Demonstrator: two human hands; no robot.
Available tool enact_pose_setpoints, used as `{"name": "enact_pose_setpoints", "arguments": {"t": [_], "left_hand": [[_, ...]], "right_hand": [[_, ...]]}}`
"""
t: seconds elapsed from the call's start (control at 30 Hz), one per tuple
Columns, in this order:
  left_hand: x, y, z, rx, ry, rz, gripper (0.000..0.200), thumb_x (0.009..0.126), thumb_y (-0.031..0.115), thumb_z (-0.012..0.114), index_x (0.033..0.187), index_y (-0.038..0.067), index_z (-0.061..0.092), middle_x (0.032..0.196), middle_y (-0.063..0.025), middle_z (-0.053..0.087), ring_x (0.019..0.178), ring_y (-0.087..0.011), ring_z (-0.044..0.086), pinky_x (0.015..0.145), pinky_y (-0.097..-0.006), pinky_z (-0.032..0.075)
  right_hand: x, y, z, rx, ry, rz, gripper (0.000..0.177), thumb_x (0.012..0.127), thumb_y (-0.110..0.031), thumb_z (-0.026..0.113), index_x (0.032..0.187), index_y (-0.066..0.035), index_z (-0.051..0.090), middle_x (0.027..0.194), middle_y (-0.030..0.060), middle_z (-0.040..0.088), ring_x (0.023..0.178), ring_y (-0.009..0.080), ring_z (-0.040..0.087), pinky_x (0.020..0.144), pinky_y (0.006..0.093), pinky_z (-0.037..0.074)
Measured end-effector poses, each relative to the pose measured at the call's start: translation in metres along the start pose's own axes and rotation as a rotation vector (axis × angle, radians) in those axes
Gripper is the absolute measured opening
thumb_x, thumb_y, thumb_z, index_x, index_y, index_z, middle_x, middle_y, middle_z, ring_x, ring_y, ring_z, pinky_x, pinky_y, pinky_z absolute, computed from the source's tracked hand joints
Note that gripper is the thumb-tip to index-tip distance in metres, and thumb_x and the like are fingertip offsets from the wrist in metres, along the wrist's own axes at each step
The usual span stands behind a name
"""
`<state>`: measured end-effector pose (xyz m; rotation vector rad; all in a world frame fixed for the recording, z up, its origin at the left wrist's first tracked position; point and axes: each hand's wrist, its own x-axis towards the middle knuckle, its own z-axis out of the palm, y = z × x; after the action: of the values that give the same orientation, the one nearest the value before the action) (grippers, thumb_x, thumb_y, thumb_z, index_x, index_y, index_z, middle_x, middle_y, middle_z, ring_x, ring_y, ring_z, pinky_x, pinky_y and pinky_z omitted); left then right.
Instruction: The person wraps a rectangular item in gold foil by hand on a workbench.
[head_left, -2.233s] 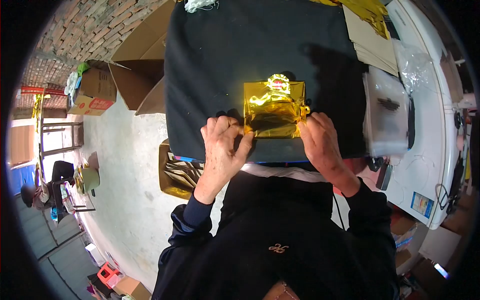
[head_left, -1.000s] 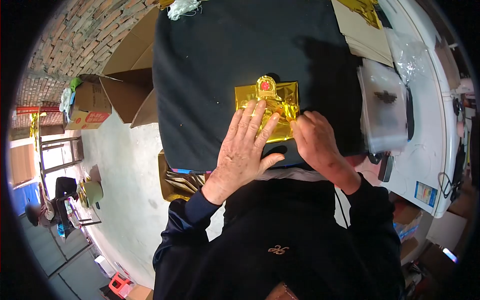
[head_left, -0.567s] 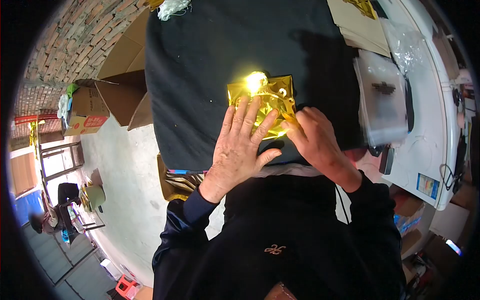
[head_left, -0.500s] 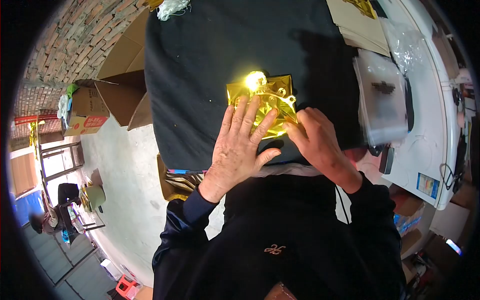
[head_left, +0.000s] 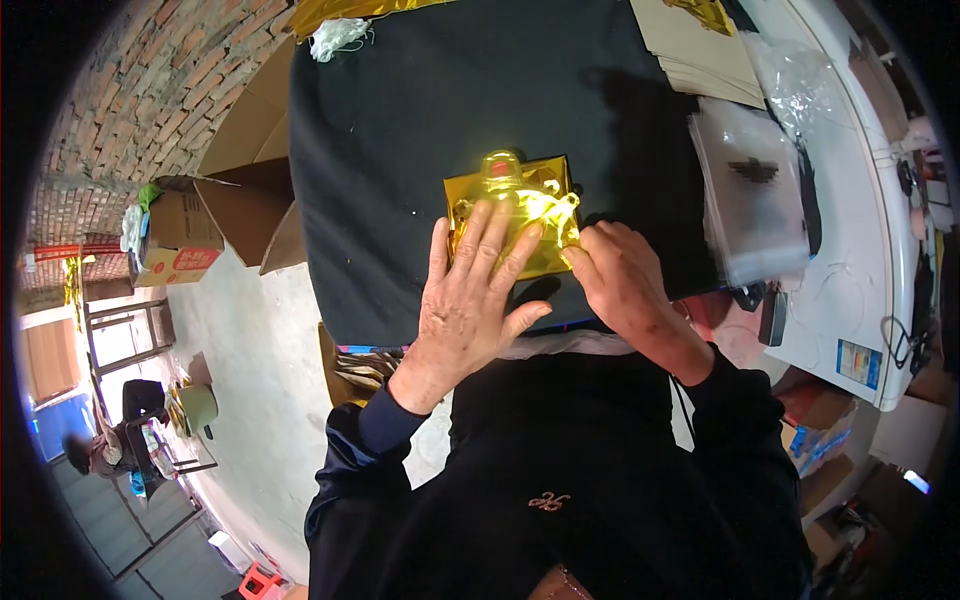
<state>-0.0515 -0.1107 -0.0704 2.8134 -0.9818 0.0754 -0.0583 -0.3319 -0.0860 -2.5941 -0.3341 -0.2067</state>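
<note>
The left hand point(head_left: 468, 300) lies flat, fingers spread, pressing the crinkled gold foil packet point(head_left: 525, 183) toward the near edge of the black cloth-covered table point(head_left: 400, 120). The right hand point(head_left: 625, 280) curls against the packet's near right corner; whether it is pinching the foil cannot be determined.

The left hand point(head_left: 468, 300) lies flat on the foil point(head_left: 520, 190), and its fingers hide the foil's near left half. At the foil's near right corner the right hand point(head_left: 625, 285) curls in. Its grip is hidden behind its own knuckles, so whether it pinches the foil cannot be told. Glare washes out the emblem point(head_left: 498, 165) at the foil's far edge. Right of the foil, the clear bags point(head_left: 750, 200) are blurred and their dark print cannot be read. Well beyond the foil, a gold sheet point(head_left: 350, 10) and a card stack point(head_left: 695, 45) are cut off by the top edge. Nearer than the foil, part of the bench point(head_left: 400, 150) edge is hidden under both hands. Far left of the foil, a seated person point(head_left: 100, 455) is too small to make out.
</note>
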Motion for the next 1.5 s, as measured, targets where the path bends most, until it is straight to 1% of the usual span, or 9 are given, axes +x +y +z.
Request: {"name": "enact_pose_setpoints", "arguments": {"t": [0.53, 0.63, 0.73, 0.83, 0.93, 0.97, 1.1, 1.3, 1.5], "left_hand": [[0.018, -0.017, 0.015, -0.106, 0.012, 0.093, 0.078, 0.099, 0.071, 0.034, 0.158, 0.02, 0.04, 0.164, -0.018, 0.033, 0.154, -0.0343, 0.029, 0.127, -0.0509, 0.02], [0.019, -0.017, 0.015, -0.087, 0.006, 0.1, 0.078, 0.1, 0.071, 0.033, 0.159, 0.02, 0.04, 0.164, -0.0184, 0.033, 0.154, -0.0342, 0.028, 0.127, -0.0509, 0.02], [0.019, -0.016, 0.014, -0.078, -0.001, 0.104, 0.078, 0.1, 0.07, 0.033, 0.159, 0.02, 0.04, 0.164, -0.0184, 0.033, 0.154, -0.0341, 0.027, 0.127, -0.0511, 0.019], [0.02, -0.017, 0.012, -0.093, 0.007, 0.113, 0.072, 0.1, 0.062, 0.042, 0.157, 0.018, 0.042, 0.164, -0.0181, 0.033, 0.154, -0.0339, 0.027, 0.127, -0.0513, 0.019], [0.019, -0.018, 0.012, -0.125, 0.027, 0.116, 0.066, 0.098, 0.044, 0.055, 0.156, 0.016, 0.043, 0.162, -0.0171, 0.034, 0.153, -0.0331, 0.028, 0.127, -0.051, 0.019], [0.019, -0.018, 0.013, -0.128, 0.019, 0.112, 0.065, 0.097, 0.04, 0.056, 0.156, 0.015, 0.043, 0.163, -0.017, 0.034, 0.154, -0.0327, 0.028, 0.127, -0.0504, 0.019], [0.019, -0.018, 0.013, -0.131, 0.014, 0.103, 0.067, 0.093, 0.029, 0.057, 0.156, 0.009, 0.043, 0.163, -0.0164, 0.035, 0.154, -0.0322, 0.028, 0.128, -0.0484, 0.018], [0.02, -0.015, 0.015, -0.171, 0.049, 0.056, 0.069, 0.092, 0.03, 0.057, 0.153, 0.002, 0.043, 0.163, -0.0191, 0.035, 0.154, -0.0338, 0.028, 0.128, -0.0485, 0.018], [0.018, -0.013, 0.015, -0.084, 0.075, 0.03, 0.069, 0.094, 0.034, 0.057, 0.154, 0.002, 0.042, 0.162, -0.0224, 0.034, 0.153, -0.0421, 0.026, 0.126, -0.0562, 0.018]], "right_hand": [[0.004, -0.004, -0.005, -0.044, -0.048, -0.004, 0.022, 0.094, -0.02, 0.065, 0.079, -0.005, 0.058, 0.076, 0.0117, 0.061, 0.077, 0.0312, 0.063, 0.07, 0.045, 0.049], [0.004, -0.003, -0.005, -0.069, -0.053, -0.012, 0.017, 0.093, -0.016, 0.066, 0.082, -0.006, 0.058, 0.083, 0.0124, 0.061, 0.074, 0.0305, 0.062, 0.069, 0.0441, 0.048], [0.005, -0.006, -0.005, 0.018, 0.029, 0.126, 0.01, 0.091, -0.013, 0.067, 0.09, -0.006, 0.059, 0.093, 0.0144, 0.059, 0.08, 0.0314, 0.06, 0.073, 0.0493, 0.047], [-0.001, -0.01, -0.004, -0.085, 0.207, -0.132, 0.029, 0.088, -0.017, 0.073, 0.111, -0.003, 0.064, 0.113, 0.0169, 0.06, 0.106, 0.0323, 0.061, 0.093, 0.0534, 0.046], [0.002, -0.03, -0.003, -0.12, 0.127, -0.301, 0.062, 0.085, -0.035, 0.077, 0.132, 0.001, 0.061, 0.138, 0.0175, 0.058, 0.138, 0.0306, 0.048, 0.116, 0.0576, 0.03], [-0.002, -0.027, 0.002, -0.166, 0.019, -0.314, 0.09, 0.081, -0.057, 0.073, 0.146, 0.003, 0.052, 0.156, 0.016, 0.046, 0.152, 0.0281, 0.033, 0.127, 0.0571, 0.011], [-0.007, -0.018, 0.011, -0.115, -0.121, -0.24, 0.104, 0.081, -0.075, 0.059, 0.149, 0.004, 0.048, 0.159, 0.0185, 0.041, 0.155, 0.0282, 0.027, 0.127, 0.061, 0.002], [-0.008, -0.021, 0.01, -0.11, -0.133, -0.187, 0.107, 0.083, -0.07, 0.06, 0.151, 0.01, 0.04, 0.159, 0.0238, 0.039, 0.155, 0.0335, 0.026, 0.126, 0.0611, 0.004], [-0.007, -0.021, 0.01, -0.1, -0.137, -0.202, 0.108, 0.081, -0.065, 0.066, 0.151, 0.012, 0.038, 0.159, 0.0258, 0.037, 0.155, 0.0366, 0.025, 0.125, 0.0623, 0.006]]}}
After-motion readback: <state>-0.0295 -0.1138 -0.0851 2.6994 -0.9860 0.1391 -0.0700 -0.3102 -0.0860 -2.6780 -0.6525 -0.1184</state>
